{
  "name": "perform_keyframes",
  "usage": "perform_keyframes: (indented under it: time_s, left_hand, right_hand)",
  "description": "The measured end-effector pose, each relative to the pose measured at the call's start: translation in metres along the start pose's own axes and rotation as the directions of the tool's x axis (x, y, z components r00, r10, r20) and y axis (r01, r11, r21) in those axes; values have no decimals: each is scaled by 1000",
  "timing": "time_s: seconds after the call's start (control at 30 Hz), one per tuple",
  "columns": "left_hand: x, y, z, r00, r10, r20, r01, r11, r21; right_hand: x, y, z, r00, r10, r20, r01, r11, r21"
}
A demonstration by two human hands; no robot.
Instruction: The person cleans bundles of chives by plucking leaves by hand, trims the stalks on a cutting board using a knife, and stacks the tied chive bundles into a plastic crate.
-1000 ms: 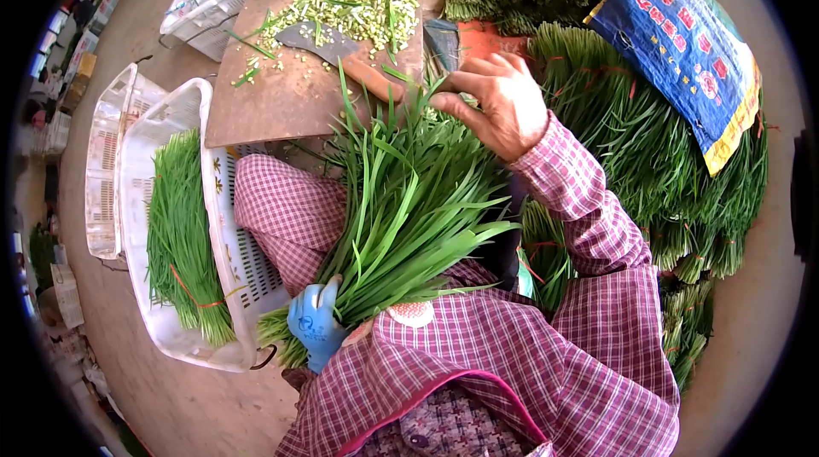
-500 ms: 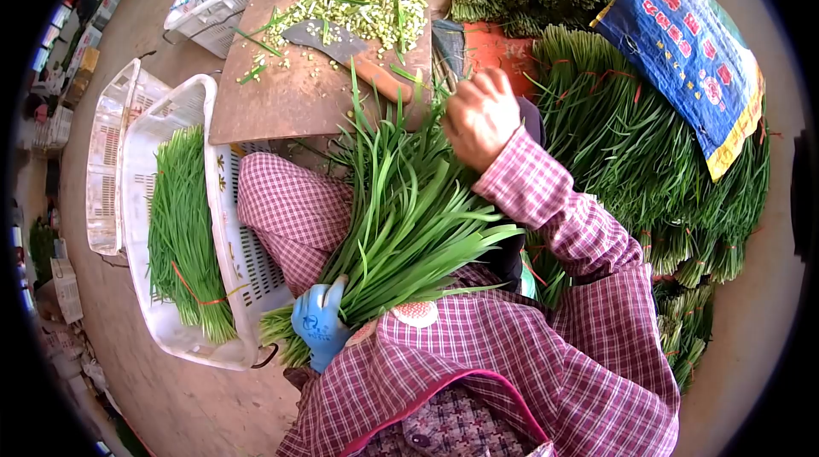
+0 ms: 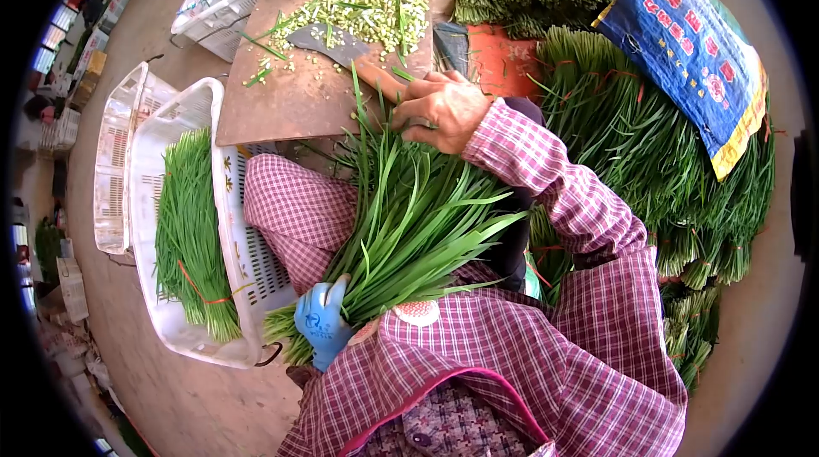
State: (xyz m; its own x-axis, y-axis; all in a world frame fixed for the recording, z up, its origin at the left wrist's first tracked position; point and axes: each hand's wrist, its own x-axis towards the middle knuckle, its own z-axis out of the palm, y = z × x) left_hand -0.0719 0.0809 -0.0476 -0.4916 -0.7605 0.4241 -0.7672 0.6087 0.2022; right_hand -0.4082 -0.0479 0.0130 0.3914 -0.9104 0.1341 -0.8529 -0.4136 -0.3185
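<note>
My left hand (image 3: pixel 323 321), in a light blue glove, is closed round the lower stems of a loose bunch of garlic chives (image 3: pixel 418 218). The bunch lies across my lap, its leaves fanning up and to the right. My bare right hand (image 3: pixel 442 112) curls over the end of the wooden handle of a knife (image 3: pixel 375 78); its fingertips are partly hidden. The knife lies flat on a brown cutting board (image 3: pixel 281 107), its dark blade beside a heap of chopped chive stem ends (image 3: pixel 375 9).
A white plastic basket (image 3: pixel 141 227) at the left holds a tied chive bundle (image 3: pixel 194 235). Another basket (image 3: pixel 111 176) stands behind it, and one with bags (image 3: pixel 222 18) is beyond the board. Stacked chives (image 3: pixel 614 116) fill the right, partly under a blue printed sack (image 3: pixel 682 56).
My right hand has come down and left from above the chives onto the end of the knife handle. My left hand keeps its hold on the bunch.
</note>
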Motion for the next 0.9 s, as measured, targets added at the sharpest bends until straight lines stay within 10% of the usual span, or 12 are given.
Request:
perform_keyframes:
  time_s: [0.2,0.27,0.37,0.47,0.57,0.6,0.7,0.9]
  left_hand:
    - [4,-3,-1,999,44,-17,-45,998,-33]
    - [7,-6,-6,999,53,-8,-53,998,-40]
    - [21,-10,-26,951,-259,169,296,922,-251]
    - [21,-47,-45,839,-482,253,523,585,-619]
    - [14,-83,-66,541,-699,468,679,35,-733]
    - [21,-79,-72,581,-698,418,639,73,-765]
    - [41,-73,-78,616,-701,359,588,106,-802]
    - [58,-66,-83,654,-654,379,591,129,-796]
  right_hand:
    - [13,2,28,995,-69,75,73,996,-48]
    - [17,3,33,997,-81,13,81,943,-323]
    - [22,23,11,950,83,-301,-161,956,-245]
    - [11,46,-38,820,150,-552,-310,928,-208]
    - [-8,76,-49,795,401,-456,-359,916,180]
    - [-13,72,-47,792,458,-404,-347,882,320]
    - [-16,29,-36,808,370,-459,-154,884,441]
    - [10,-72,-42,854,-113,-508,139,990,13]
